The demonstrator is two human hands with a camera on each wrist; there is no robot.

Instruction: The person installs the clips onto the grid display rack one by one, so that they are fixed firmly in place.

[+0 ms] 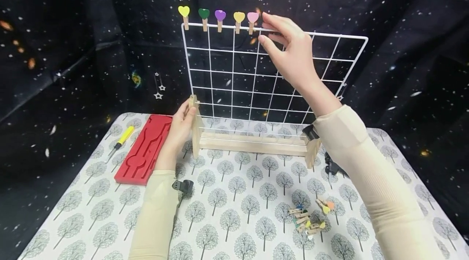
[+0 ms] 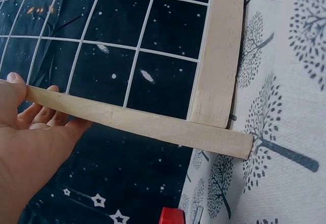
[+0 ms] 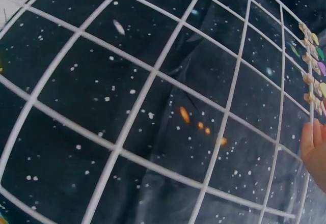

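A white wire grid stands upright in a wooden stand. Along its top wire sit several clothespins with heart heads: yellow, green, purple, pale yellow and pink. Just right of the pink one is my right hand, thumb and fingers parted around the top wire, with no clothespin visible between them. In the right wrist view, that hand shows only in part at the edge. My left hand grips the stand's left upright.
Loose clothespins lie in a pile at the front right of the tree-print tablecloth. A red molded tray and a yellow-handled screwdriver are on the left. Behind the stand's right end lies a black tool, partly hidden.
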